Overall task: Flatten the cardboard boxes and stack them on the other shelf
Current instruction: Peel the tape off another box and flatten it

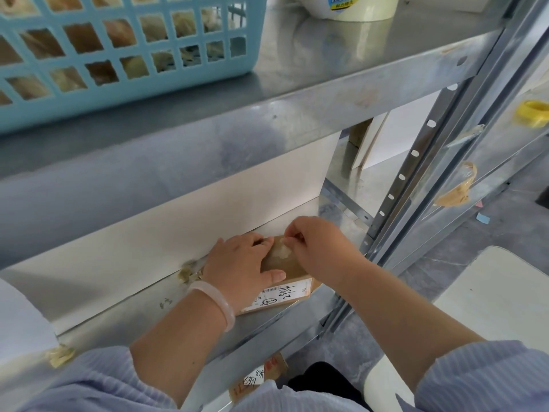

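Note:
A small brown cardboard box (282, 285) with a white shipping label lies on the lower metal shelf (184, 316). My left hand (240, 264) lies on top of the box's left part, fingers spread and thumb along its top. My right hand (318, 243) is at the box's far end, its fingertips pinching a strip of clear tape (282, 249) on the box top. Another brown cardboard piece (258, 379) with handwritten labels shows below the shelf edge near my body.
A light blue plastic basket (127, 52) stands on the upper shelf, with a roll of tape (350, 7) behind it. A perforated metal upright (416, 162) rises at the right. Bits of old tape stick to the shelf. A white surface (499, 292) sits at the right.

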`<state>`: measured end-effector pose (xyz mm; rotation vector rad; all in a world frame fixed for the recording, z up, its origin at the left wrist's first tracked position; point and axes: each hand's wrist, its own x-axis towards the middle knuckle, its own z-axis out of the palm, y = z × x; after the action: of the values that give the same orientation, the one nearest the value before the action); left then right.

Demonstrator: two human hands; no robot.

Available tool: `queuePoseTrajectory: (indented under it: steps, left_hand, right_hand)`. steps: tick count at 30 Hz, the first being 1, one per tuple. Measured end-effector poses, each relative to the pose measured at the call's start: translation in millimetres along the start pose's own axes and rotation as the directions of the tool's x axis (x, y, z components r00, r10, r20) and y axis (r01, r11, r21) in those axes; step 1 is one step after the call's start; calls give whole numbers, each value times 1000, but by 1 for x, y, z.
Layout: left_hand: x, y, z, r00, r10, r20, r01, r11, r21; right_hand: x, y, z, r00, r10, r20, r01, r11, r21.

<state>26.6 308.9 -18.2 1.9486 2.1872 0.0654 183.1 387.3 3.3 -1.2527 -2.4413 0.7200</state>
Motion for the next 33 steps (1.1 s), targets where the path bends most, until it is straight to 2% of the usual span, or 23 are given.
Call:
queuePoseTrajectory:
  steps: [4,7,11,15,19,22,24,27,29,33]
  left_hand:
    - [-1,-3,1,1000,0,-15,-1,999,-51]
    - [-3,-3,4,999,3,-42,-8,994,-110]
    - [-3,-2,1,987,-54,-154,-15,911,-412]
    - [2,-1,4,973,-182,-140,61,791,-609]
    - [-1,6,6,960,-216,-179,74,812,-579]
    - [0,3,9,953,-218,-211,63,823,-564]
    - [0,-2,11,954,-214,-207,53,806,-590]
    - [-3,-9,10,958,-166,-233,6,825,-564]
    - [-7,-9,9,948,-150,-281,-21,851,-525]
    - [-10,-5,5,914,-218,-343,-4,839,-544]
  right_hand:
    - [7,-9,4,992,124,22,-126,975,183]
    - [2,3,4,980,194,50,-199,905,376]
    - [-8,10,5,980,175,93,-199,858,474]
    - [-11,9,11,988,133,80,-155,866,475]
    - [-12,12,10,990,134,49,-140,827,544]
    - [-10,18,11,973,230,11,-194,794,575]
    - [-10,21,13,970,241,-10,-202,834,513]
    - [-14,25,17,997,67,38,-73,977,201]
    - [-17,27,22,995,-41,91,36,998,53]
    - [-22,29,30,989,-138,49,142,987,-81]
